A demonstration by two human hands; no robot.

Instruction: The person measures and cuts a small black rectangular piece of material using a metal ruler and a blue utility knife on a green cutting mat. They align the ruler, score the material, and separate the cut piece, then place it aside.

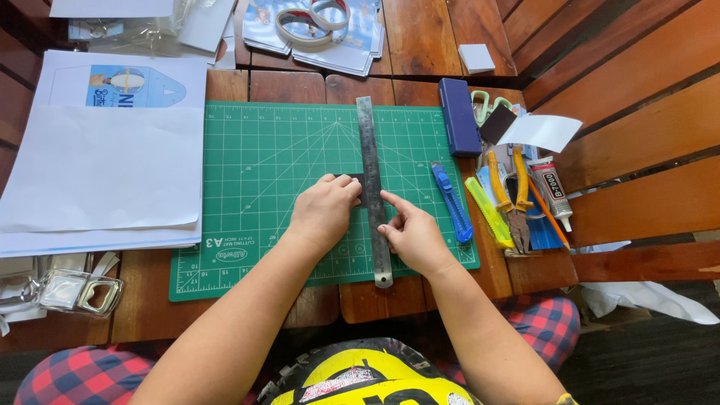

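Note:
A green cutting mat (pixel 255 172) lies on the wooden table. A long steel ruler (pixel 373 180) rests upright across it. My left hand (pixel 324 210) presses on a small dark piece (pixel 355 181) just left of the ruler, mostly hiding it. On the ruler's right side my right hand (pixel 412 232) has its index finger extended, touching the ruler's edge. Neither hand grips a tool.
A blue utility knife (pixel 452 202) lies right of the ruler. Further right are a yellow-green knife (pixel 489 213), orange-handled pliers (pixel 510 196), a glue tube (pixel 553 191), scissors and a dark blue box (pixel 459 117). White sheets (pixel 97 172) lie left; tape rolls (pixel 311 19) at the back.

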